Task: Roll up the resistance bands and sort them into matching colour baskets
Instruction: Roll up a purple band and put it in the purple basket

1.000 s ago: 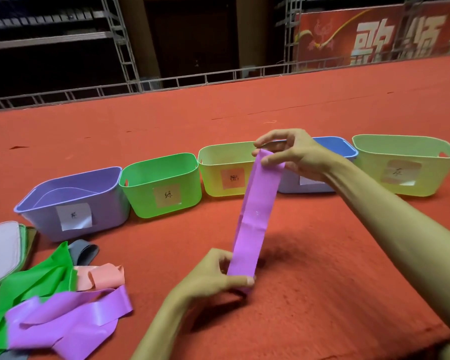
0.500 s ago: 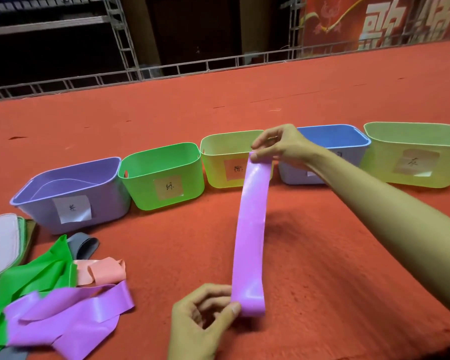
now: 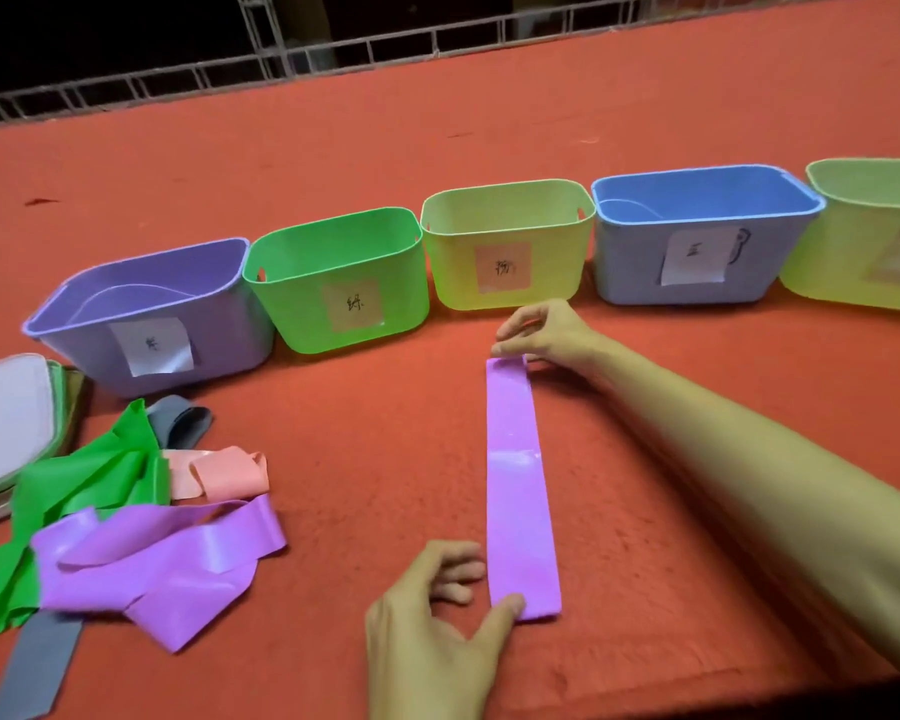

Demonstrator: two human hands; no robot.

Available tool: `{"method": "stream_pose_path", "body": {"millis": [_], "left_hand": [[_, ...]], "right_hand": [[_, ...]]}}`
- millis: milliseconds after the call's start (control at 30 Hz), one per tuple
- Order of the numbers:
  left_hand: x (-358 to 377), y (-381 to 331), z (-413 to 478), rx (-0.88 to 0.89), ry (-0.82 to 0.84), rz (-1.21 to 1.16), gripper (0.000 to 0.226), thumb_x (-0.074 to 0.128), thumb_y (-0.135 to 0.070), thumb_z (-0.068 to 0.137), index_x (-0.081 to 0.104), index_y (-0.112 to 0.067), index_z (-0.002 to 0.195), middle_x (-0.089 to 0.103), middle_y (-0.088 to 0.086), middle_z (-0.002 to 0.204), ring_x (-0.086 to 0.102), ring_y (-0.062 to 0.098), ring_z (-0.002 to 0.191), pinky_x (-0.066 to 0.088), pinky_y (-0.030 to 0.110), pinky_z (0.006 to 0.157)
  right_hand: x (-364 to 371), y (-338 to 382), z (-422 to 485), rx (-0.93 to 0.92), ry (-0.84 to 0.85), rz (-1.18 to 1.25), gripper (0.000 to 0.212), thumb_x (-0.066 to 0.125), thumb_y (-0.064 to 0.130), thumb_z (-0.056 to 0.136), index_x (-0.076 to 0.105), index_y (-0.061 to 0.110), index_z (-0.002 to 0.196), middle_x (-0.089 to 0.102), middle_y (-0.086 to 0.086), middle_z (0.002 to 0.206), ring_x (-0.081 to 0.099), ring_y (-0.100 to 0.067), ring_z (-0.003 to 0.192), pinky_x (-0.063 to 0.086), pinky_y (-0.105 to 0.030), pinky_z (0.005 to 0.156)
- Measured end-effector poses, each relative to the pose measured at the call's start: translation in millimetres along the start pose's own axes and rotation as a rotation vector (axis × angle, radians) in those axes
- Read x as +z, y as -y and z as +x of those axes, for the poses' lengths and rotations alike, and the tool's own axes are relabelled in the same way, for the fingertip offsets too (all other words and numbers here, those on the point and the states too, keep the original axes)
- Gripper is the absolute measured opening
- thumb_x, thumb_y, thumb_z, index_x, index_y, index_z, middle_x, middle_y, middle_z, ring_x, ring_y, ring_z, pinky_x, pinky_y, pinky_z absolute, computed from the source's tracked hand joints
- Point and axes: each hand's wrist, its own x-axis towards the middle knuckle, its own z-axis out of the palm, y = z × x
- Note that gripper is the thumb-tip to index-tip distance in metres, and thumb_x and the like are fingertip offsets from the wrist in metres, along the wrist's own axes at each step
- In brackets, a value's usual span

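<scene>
At the far left edge lies a white pad, and beside it a heap of loose bands on the red carpet: a green band, a grey band, a pink band and a crumpled purple strip, with a second grey strip under the near edge of the heap. Behind the heap starts a row of labelled baskets, first the purple basket, then the green basket. Nearer, the left hand comes in from the bottom edge and rests low on the carpet. Its straight thumb presses the near left corner of the purple band, and its fingers are loosely curled just beside the band's left edge, gripping nothing visible. The purple band lies flat on the carpet in front of the person, well apart from the heap. Its long axis runs away from the person, tilted slightly left at the far end, which points at the yellow basket and stops short of it. The right arm reaches in from the lower right, stretched forward across the carpet, and the right hand pinches the band's far end, palm down, with one finger lifted above the others. Behind it stands the blue basket, and last a lime basket, cut off by the frame.
</scene>
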Motion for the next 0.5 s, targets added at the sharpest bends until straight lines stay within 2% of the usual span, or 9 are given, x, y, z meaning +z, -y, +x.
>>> {"method": "stream_pose_path", "body": {"millis": [67,133,200,267,400,500], "left_hand": [[0.2,3.2,-1.3,0.158,-0.027,0.112,0.037,0.091,-0.044,0.056,0.075,-0.042,0.090,0.070,-0.020,0.088,0.061,-0.001,0.064,0.044,0.011,0.051],[2.8,8.1,-6.5,0.311,0.000,0.187,0.030,0.090,-0.046,0.065,0.078,-0.039,0.092,0.065,-0.020,0.092,0.060,0.002,0.075,0.045,0.011,0.061],[3.7,12.5,-10.1,0.424,0.051,0.240,0.024,0.088,-0.044,0.073,0.079,-0.037,0.094,0.063,-0.021,0.095,0.058,0.006,0.079,0.048,0.015,0.068],[4.4,11.9,-9.1,0.488,0.077,0.254,0.019,0.089,-0.036,0.076,0.080,-0.035,0.094,0.063,-0.021,0.095,0.055,0.008,0.078,0.048,0.019,0.064],[5.6,12.0,0.2,0.604,0.092,0.272,0.013,0.087,-0.026,0.081,0.080,-0.029,0.091,0.064,-0.018,0.090,0.057,0.012,0.077,0.048,0.025,0.057],[3.6,11.7,4.3,0.691,0.143,0.254,0.006,0.083,-0.026,0.089,0.080,-0.024,0.094,0.066,-0.013,0.090,0.058,0.017,0.076,0.049,0.028,0.060]], "right_hand": [[-2.3,-2.6,-0.7,-0.081,-0.084,-0.175,0.010,0.084,0.016,0.085,0.079,0.009,0.091,0.074,-0.002,0.078,0.062,-0.004,0.064,0.050,-0.020,0.059],[-5.8,-9.0,2.8,-0.173,-0.128,-0.404,0.018,0.086,0.031,0.083,0.081,0.014,0.082,0.069,0.002,0.065,0.049,0.002,0.055,0.038,-0.017,0.054],[-6.5,-10.1,0.7,-0.143,-0.095,-0.514,0.021,0.085,0.038,0.083,0.083,0.017,0.083,0.072,-0.001,0.068,0.049,0.000,0.058,0.037,-0.021,0.056],[-7.4,-10.7,-2.8,-0.131,-0.062,-0.530,0.015,0.085,0.033,0.083,0.084,0.018,0.085,0.076,-0.005,0.074,0.055,-0.004,0.063,0.042,-0.026,0.062],[-6.2,-13.5,-4.8,-0.162,-0.056,-0.460,0.003,0.085,0.013,0.080,0.083,0.015,0.081,0.065,0.010,0.053,0.051,0.001,0.049,0.042,-0.020,0.058],[-8.7,-15.0,-1.3,-0.134,-0.049,-0.311,0.004,0.085,0.005,0.080,0.082,0.007,0.083,0.066,0.000,0.061,0.050,-0.009,0.057,0.041,-0.020,0.055]]}}
